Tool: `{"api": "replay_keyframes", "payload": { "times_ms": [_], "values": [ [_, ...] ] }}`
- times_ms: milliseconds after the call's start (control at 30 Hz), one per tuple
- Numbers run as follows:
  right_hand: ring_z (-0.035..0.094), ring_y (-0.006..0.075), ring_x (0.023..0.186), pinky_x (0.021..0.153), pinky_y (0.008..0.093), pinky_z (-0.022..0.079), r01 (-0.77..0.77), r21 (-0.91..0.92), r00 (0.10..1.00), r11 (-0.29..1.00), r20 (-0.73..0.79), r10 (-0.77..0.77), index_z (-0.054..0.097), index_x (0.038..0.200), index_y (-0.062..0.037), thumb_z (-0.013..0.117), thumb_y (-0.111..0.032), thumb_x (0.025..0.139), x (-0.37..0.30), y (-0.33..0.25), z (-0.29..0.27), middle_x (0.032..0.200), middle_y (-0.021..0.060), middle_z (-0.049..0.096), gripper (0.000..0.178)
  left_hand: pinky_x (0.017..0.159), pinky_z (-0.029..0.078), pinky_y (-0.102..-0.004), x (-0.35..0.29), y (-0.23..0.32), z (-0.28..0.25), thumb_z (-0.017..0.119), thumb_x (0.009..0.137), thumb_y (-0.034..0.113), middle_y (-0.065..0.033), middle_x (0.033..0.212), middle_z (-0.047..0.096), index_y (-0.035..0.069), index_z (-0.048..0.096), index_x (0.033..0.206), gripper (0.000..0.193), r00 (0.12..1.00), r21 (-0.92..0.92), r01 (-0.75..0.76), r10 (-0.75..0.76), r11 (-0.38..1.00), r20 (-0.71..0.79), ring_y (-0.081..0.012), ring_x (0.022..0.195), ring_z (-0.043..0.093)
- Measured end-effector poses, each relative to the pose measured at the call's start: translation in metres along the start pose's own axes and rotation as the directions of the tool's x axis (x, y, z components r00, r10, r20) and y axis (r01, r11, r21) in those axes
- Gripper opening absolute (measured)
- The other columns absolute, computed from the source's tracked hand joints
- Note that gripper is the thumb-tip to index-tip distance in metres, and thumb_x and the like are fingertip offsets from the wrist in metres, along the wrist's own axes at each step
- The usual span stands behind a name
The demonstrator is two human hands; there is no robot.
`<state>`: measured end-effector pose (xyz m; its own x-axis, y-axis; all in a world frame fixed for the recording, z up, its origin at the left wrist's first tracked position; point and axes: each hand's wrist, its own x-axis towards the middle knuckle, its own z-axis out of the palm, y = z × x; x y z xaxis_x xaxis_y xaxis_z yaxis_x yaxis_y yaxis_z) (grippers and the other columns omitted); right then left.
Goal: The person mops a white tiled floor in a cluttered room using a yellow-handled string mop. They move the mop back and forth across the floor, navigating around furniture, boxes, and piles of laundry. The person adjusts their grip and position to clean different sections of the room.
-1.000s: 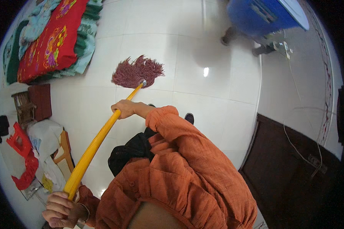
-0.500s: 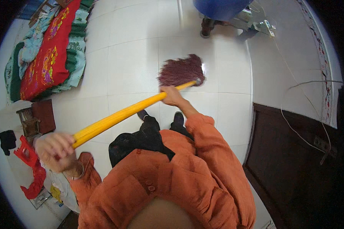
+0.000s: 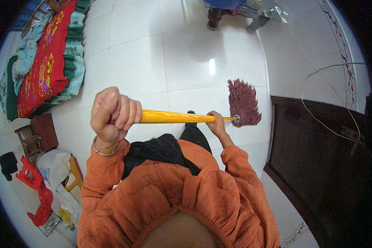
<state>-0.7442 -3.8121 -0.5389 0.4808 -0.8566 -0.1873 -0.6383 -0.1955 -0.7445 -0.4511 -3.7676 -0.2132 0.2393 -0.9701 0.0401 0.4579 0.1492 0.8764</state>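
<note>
In the head view, my left hand (image 3: 113, 118) closes its fingers into a fist around the near end of a mop's yellow handle (image 3: 173, 118), while my right hand (image 3: 217, 125) grips it lower down, fingers wrapped close to the mop head (image 3: 244, 103). The maroon strands lie fanned on the white tile floor (image 3: 138, 62), to my right and near a dark wooden panel (image 3: 314, 157). At far left, a red cover (image 3: 49, 70) with bright embroidery lies over green ruffled cloth (image 3: 73, 49); below it sit a brown stool (image 3: 28, 138), a red bag (image 3: 39, 194) and pale plastic bags (image 3: 53, 165).
</note>
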Motion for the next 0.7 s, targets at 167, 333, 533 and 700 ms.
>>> {"api": "replay_keyframes", "payload": {
  "times_ms": [167, 333, 533, 700],
  "values": [
    [0.056, 0.0329, 0.081, 0.072, 0.0396, 0.043, 0.131, 0.021, 0.991, 0.991, 0.013, -0.132, 0.062, 0.088, -0.0057, 0.058, -0.004, 0.068, -0.034, -0.04, 0.067, 0.081, 0.0133, 0.062, 0.021, 0.039, 0.041, -0.0257, -0.078, 0.038, -0.058, 0.043, 0.087, 0.019, 0.0003, 0.038, 0.041, 0.014, 0.037, 0.056, 0.033, 0.972, -0.021, -0.119, 0.121, 0.993, 0.203, -0.0092, 0.029, 0.038],
    [0.054, 0.0299, 0.077, 0.073, 0.0384, 0.04, 0.299, -0.093, 0.954, 0.95, 0.019, -0.299, 0.064, 0.085, -0.0099, 0.058, -0.003, 0.066, -0.042, -0.091, 0.159, 0.079, 0.0105, 0.061, 0.021, 0.039, 0.041, -0.0253, -0.193, 0.085, -0.133, 0.045, 0.087, 0.02, 0.0007, 0.037, 0.041, 0.014, 0.036, 0.054, 0.034, 0.96, 0.085, -0.261, 0.249, 0.962, 0.13, -0.0088, 0.029, 0.038],
    [0.054, 0.027, 0.075, 0.072, 0.0395, 0.035, 0.477, -0.021, 0.872, 0.879, 0.139, -0.47, 0.065, 0.077, -0.0146, 0.06, -0.005, 0.063, -0.07, -0.186, 0.277, 0.07, 0.0083, 0.058, 0.018, 0.041, 0.037, -0.0228, -0.354, 0.135, -0.192, 0.046, 0.086, 0.017, 0.0047, 0.043, 0.041, 0.013, 0.041, 0.066, 0.021, 0.906, 0.283, -0.383, 0.417, 0.879, -0.069, -0.0069, 0.034, 0.037],
    [0.053, 0.0262, 0.076, 0.072, 0.038, 0.036, 0.642, 0.169, 0.674, 0.748, 0.339, -0.656, 0.064, 0.08, -0.0161, 0.061, -0.004, 0.059, -0.123, -0.266, 0.386, 0.075, 0.0052, 0.06, 0.024, 0.043, 0.034, -0.0208, -0.487, 0.185, -0.187, 0.045, 0.087, 0.018, 0.0049, 0.047, 0.039, 0.013, 0.042, 0.07, 0.019, 0.795, 0.471, -0.375, 0.538, 0.799, -0.279, -0.006, 0.039, 0.036]
  ]
}}
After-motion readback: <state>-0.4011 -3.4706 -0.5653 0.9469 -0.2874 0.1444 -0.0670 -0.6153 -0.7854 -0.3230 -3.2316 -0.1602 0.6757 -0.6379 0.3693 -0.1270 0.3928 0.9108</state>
